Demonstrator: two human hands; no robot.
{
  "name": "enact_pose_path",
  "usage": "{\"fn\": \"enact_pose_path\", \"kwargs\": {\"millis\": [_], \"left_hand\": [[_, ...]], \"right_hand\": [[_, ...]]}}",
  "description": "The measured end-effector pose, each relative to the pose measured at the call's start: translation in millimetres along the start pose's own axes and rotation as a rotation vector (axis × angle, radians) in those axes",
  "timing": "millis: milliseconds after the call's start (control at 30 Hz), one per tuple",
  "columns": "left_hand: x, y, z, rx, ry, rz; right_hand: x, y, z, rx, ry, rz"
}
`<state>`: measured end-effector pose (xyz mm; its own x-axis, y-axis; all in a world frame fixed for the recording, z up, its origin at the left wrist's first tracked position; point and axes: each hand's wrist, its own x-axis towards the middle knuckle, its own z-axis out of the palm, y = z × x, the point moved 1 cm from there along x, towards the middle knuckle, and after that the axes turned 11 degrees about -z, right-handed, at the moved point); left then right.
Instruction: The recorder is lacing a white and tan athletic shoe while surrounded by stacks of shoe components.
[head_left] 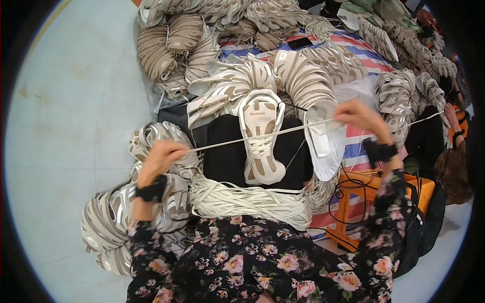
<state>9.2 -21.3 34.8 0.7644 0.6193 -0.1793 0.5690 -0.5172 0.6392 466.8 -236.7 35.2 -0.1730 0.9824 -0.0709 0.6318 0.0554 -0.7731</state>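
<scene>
A cream shoelace [283, 131] is stretched taut, rising slightly to the right. My left hand [164, 155] pinches one end of it, and my right hand [359, 117] closes on the other side. Beneath the lace, a beige and brown shoe upper [262, 118] lies on black cloth [222, 151] over my lap, its toe toward me. Laces cross the lower part of this upper; I cannot tell whether the stretched one runs through its eyelets. A thick bundle of loose cream laces [247, 204] lies across my lap, close to my body.
Nested stacks of shoe uppers [303, 76] curve around the far side, with more [108, 214] at my left. An orange stool [364, 187] and black cable stand at right. A phone [300, 43] lies on striped sheeting. Far right, another person's hand [451, 115] holds a lace.
</scene>
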Motion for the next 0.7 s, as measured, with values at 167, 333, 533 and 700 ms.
{"fn": "enact_pose_path", "kwargs": {"millis": [167,333,533,700], "left_hand": [[-96,-21,-105,0.17,0.264,-0.314],[-167,-39,-162,0.303,0.512,-0.468],[-233,-81,-196,0.43,0.814,-0.56],[-258,-83,-195,0.756,1.281,-0.419]], "right_hand": [[-95,32,-110,-0.387,0.179,0.188],[-196,40,-172,-0.865,0.383,0.473],[-256,50,-163,-1.772,0.996,0.476],[-212,11,-96,-0.826,2.18,0.3]]}}
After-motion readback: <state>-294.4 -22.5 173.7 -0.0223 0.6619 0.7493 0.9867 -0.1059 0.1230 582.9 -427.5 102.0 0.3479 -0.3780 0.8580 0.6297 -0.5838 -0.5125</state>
